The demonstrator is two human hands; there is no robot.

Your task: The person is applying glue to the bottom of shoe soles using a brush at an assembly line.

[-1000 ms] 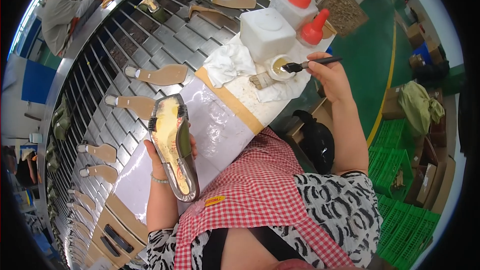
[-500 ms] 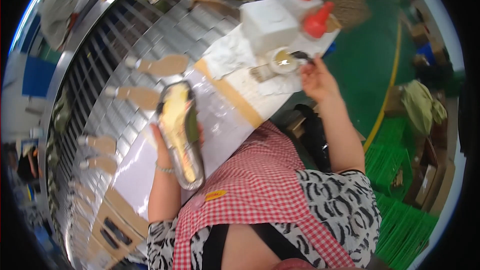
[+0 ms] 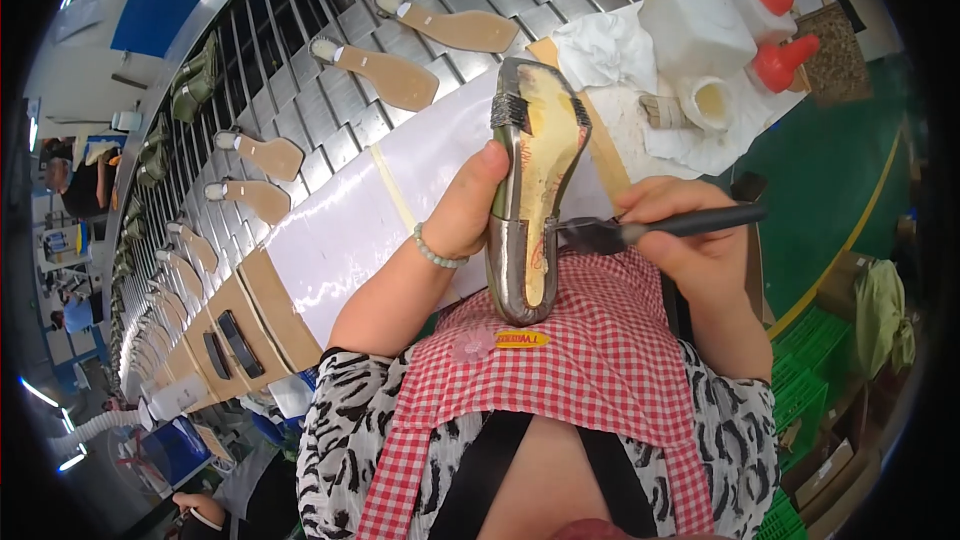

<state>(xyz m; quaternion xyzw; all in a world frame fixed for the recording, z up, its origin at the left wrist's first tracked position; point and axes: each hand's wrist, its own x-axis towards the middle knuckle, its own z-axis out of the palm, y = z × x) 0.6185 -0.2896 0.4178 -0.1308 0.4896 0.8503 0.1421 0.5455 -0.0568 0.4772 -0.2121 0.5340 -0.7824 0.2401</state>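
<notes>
Plainly one sandal (image 3: 530, 190); one brush (image 3: 660, 228)

Shoe (image 3: 533, 190) between left hand (image 3: 465, 205) and right hand (image 3: 690, 245); soles (image 3: 385, 75) on conveyor (image 3: 300, 60) behind.

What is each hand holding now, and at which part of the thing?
The left hand holds a silver shoe upper by its side edge, near the middle. The right hand holds a dark brush by its handle, bristles at the shoe's inner side.
</notes>
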